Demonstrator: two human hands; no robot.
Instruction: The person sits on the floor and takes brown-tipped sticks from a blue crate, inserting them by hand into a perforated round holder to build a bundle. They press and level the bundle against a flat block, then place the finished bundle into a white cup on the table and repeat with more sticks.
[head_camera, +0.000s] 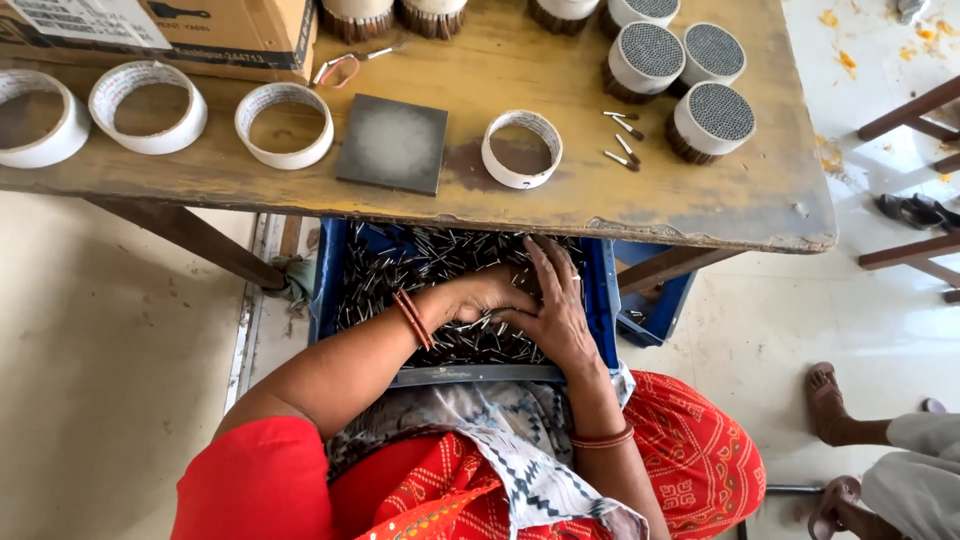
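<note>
Both hands were down in a blue crate (602, 300) that sat on the person's lap under the edge of a worn wooden table (600, 200), and the crate was filled with small dark sticks (400, 270) — far too many to count. The left hand (490, 295) was curled into the pile, its fingers bent and partly buried, so whether it had hold of any could not be told. The right hand (555, 300) lay spread flat, fingers extended over the sticks and partly over the left hand, gripping nothing visible. On the table above stood four empty white rings (284, 124) in a rough row, with a dark square plate (392, 143) between the third and fourth. Just right of the last ring lay four loose sticks (624, 135). Beyond them stood three filled bundles (711, 120) in full view — more were cut off at the top edge. A cardboard box (200, 30) sat at the far left corner.
</note>
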